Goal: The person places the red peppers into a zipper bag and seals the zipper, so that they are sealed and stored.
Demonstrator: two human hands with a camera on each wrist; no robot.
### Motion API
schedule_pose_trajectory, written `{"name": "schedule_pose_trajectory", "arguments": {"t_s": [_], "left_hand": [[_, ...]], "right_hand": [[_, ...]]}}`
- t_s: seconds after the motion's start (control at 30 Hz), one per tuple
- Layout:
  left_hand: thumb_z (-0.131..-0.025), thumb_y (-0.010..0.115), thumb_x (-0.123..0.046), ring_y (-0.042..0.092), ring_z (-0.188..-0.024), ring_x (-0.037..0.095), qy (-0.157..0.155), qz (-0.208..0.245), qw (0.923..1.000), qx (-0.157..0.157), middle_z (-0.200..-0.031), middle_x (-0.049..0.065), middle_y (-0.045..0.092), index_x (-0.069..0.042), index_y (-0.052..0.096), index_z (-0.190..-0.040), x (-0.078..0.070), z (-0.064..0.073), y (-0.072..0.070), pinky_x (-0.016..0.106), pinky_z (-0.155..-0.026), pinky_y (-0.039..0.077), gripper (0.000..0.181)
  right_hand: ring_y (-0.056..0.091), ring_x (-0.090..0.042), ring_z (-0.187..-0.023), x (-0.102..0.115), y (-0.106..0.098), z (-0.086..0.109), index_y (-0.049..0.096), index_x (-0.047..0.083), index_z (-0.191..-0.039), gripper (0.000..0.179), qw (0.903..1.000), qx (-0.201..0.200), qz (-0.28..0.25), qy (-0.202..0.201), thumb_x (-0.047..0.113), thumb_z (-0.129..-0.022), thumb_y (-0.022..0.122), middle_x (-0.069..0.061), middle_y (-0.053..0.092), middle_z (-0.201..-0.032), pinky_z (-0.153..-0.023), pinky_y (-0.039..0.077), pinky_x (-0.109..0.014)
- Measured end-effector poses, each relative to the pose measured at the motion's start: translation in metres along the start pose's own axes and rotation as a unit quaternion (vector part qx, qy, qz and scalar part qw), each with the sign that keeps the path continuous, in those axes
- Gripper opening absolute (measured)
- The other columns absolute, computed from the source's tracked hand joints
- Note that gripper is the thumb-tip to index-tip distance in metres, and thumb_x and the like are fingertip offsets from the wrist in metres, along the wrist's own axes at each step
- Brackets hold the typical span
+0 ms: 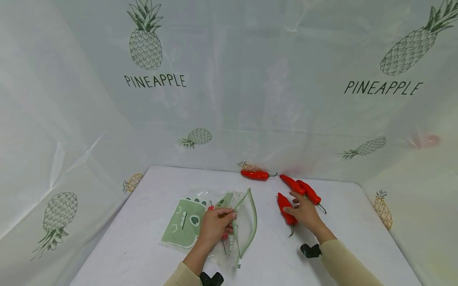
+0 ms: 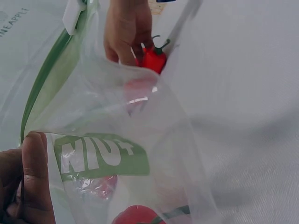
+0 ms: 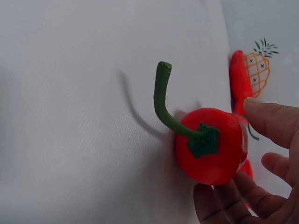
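My left hand (image 1: 216,224) pinches the edge of a clear zip bag (image 1: 252,234) with green trim and a green cartoon print. The bag's mouth gapes toward the right. Inside it, partly hidden by my fingers, lies a red pepper (image 2: 138,214), seen through the plastic in the left wrist view. My right hand (image 1: 305,212) is over another red pepper (image 1: 285,204) lying on the table, thumb on one side and fingers spread along the other. In the right wrist view that pepper (image 3: 210,149) points its bent green stem toward the camera.
Two more red peppers (image 1: 291,183) lie side by side just beyond my right hand. Another red pepper (image 1: 255,175) rests at the table's back edge. A white sheet (image 1: 250,99) with pineapple prints hangs behind the white table (image 1: 136,234).
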State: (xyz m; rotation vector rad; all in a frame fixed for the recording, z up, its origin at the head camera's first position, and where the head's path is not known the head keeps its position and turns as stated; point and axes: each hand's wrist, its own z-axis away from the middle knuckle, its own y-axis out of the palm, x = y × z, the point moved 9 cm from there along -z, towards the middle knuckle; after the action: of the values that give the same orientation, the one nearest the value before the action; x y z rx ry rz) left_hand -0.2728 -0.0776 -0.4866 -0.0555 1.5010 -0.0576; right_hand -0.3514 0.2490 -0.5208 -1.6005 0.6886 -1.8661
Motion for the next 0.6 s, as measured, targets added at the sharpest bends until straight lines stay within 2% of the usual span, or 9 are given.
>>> {"name": "schedule_pose_trajectory", "arguments": {"t_s": [0.3, 0.6], "left_hand": [[-0.096, 0.079, -0.017, 0.069, -0.061, 0.01, 0.006, 0.007, 0.9999, 0.011, -0.081, 0.007, 0.073, 0.002, 0.078, -0.116, -0.001, 0.0, 0.001, 0.024, -0.057, 0.063, 0.027], [-0.095, 0.08, -0.02, 0.069, -0.06, 0.011, 0.006, 0.003, 0.9999, 0.009, -0.08, 0.007, 0.073, 0.001, 0.078, -0.115, 0.001, -0.001, 0.001, 0.024, -0.056, 0.062, 0.029]], "right_hand": [[0.052, -0.049, -0.13, -0.008, 0.01, -0.008, 0.037, 0.01, -0.162, 0.087, 0.9998, 0.011, 0.008, 0.012, 0.033, -0.092, 0.083, -0.03, 0.053, -0.146, -0.091, 0.064, -0.054], [0.054, -0.048, -0.125, -0.005, 0.013, -0.009, 0.034, 0.009, -0.162, 0.086, 0.9998, 0.015, 0.008, 0.01, 0.029, -0.093, 0.08, -0.032, 0.054, -0.142, -0.089, 0.064, -0.054]]}}
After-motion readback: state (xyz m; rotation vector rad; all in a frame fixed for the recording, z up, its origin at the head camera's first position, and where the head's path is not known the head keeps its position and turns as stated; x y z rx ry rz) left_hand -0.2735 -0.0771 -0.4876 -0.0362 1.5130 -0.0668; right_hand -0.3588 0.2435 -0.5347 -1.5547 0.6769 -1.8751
